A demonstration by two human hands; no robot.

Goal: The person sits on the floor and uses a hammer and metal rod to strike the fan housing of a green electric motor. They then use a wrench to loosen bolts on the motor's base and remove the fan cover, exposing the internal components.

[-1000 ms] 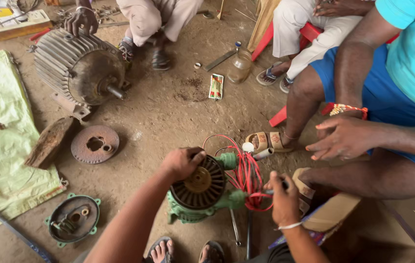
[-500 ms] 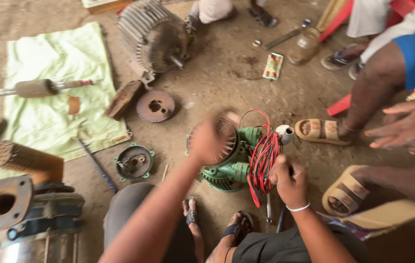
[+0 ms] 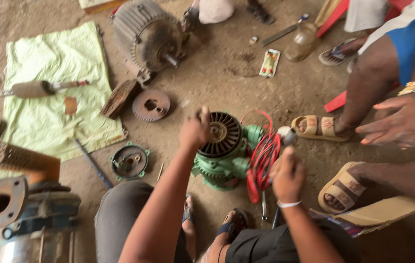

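Between the two hands sits a small green electric motor [image 3: 219,163] on the dirt floor [image 3: 217,78], its black finned fan [image 3: 223,134] facing up. The left hand [image 3: 194,131] is curled over the fan's left edge, fingers gripping the rim. The right hand [image 3: 286,175] is closed in a loose fist just right of a bundle of red wires [image 3: 265,156]; can't tell what it's pinching. Beyond the left hand, a rusty end plate [image 3: 151,104] and a bigger grey motor [image 3: 146,34].
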